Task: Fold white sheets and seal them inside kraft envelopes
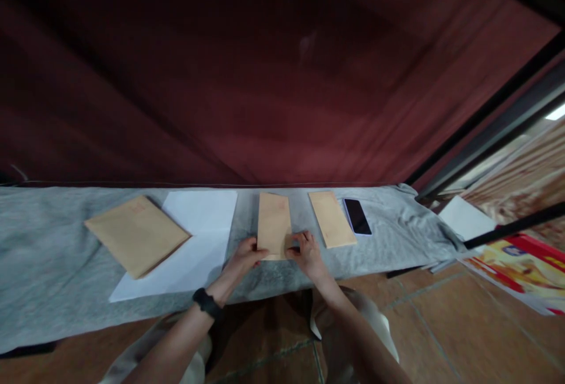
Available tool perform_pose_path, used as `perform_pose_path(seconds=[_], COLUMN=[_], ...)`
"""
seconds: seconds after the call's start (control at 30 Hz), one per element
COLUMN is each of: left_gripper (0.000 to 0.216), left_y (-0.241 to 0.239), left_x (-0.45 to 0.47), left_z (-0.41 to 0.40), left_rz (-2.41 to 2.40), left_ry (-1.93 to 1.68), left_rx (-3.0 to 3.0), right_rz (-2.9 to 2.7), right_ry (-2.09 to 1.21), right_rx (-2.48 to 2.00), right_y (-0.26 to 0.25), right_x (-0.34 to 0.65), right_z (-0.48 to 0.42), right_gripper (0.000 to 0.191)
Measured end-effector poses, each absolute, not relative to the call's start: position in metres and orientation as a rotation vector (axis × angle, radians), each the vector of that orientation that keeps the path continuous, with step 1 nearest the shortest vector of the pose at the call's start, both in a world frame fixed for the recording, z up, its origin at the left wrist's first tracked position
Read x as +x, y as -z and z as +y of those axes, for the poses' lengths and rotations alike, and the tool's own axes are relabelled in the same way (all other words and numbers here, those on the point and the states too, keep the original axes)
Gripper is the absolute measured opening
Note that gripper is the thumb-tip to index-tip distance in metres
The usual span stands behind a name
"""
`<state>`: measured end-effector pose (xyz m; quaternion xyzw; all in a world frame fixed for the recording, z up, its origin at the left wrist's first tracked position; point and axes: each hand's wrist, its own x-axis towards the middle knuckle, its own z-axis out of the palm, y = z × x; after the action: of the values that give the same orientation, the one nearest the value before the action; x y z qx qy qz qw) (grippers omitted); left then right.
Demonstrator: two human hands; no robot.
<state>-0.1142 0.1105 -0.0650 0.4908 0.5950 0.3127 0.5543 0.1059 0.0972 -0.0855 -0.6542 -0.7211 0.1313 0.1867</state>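
A brown paper envelope (273, 225) lies upright in front of me on the grey cloth, its near end between my hands. At its lower left corner, the thumb of my left hand (248, 254) rests on top, with the fingers curled at the edge. My right hand (306, 251) pinches the lower right edge with bent fingers. To the right is a second brown envelope (332, 219), apart from my hand. On the left, a larger stack of brown envelopes (139, 237) rests partly on white paper sheets (212, 213).
A dark-screened phone (358, 216) lies right of the second envelope. The grey cloth (57, 254) covers a long narrow surface against a dark red curtain (282, 90). A printed red and yellow box (525, 266) and metal frame bars are at the right, above the tiled floor (424, 325).
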Motion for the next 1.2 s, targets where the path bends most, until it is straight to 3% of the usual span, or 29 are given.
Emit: perform_pose_path(seconds=[0.13,0.23,0.37,0.47,0.9,1.2], left_gripper=[0.042,0.047,0.051,0.055,0.053,0.060], left_y=[0.058,0.049,0.038,0.036,0.055,0.053], left_x=[-0.110,-0.106,-0.098,-0.093,-0.087,-0.096], left_z=[0.113,0.119,0.126,0.130,0.138,0.129], left_rz=[1.226,1.168,1.125,1.131,1.111,0.965], left_ry=[-0.761,-0.866,-0.924,-0.933,-0.910,-0.864], left_rx=[0.986,0.990,1.007,0.988,0.903,0.830], right_rz=[-1.882,-1.505,-0.987,-0.814,-0.772,-0.874], right_ry=[-0.534,-0.891,-1.432,-1.602,-1.634,-1.639], right_rx=[-1.693,-1.573,-1.260,-1.139,-1.258,-1.375], right_y=[0.089,0.084,0.067,0.058,0.061,0.071], right_x=[0.110,0.113,0.111,0.109,0.108,0.112], right_z=[0.099,0.103,0.109,0.115,0.129,0.123], right_gripper=[0.029,0.031,0.048,0.048,0.050,0.037])
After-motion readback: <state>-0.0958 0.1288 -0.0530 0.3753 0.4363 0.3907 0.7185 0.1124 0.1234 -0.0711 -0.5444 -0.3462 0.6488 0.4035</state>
